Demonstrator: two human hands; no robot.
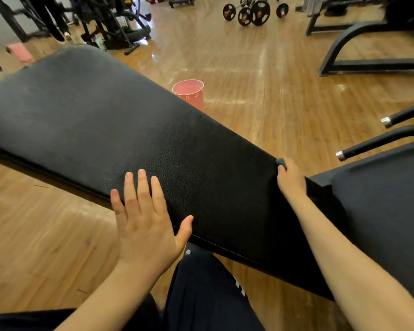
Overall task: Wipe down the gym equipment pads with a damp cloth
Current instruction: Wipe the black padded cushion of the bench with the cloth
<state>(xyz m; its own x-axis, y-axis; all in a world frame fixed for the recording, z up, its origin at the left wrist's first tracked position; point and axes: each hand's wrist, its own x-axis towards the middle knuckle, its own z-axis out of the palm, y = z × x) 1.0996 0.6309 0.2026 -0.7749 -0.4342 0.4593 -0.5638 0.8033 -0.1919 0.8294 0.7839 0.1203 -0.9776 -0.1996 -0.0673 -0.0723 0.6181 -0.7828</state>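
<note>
A long black leather bench pad runs from upper left to lower right across the view. My left hand rests flat on its near edge, fingers straight and spread. My right hand sits at the pad's narrow right end with its fingers curled. A small dark grey-blue bit of cloth shows at its fingertips; the rest of the cloth is hidden under the hand. A second dark seat pad lies just right of my right forearm.
A pink bucket stands on the wooden floor behind the pad. Two black bars with chrome ends reach in from the right. Barbells, black machine frames and a pink object lie farther back.
</note>
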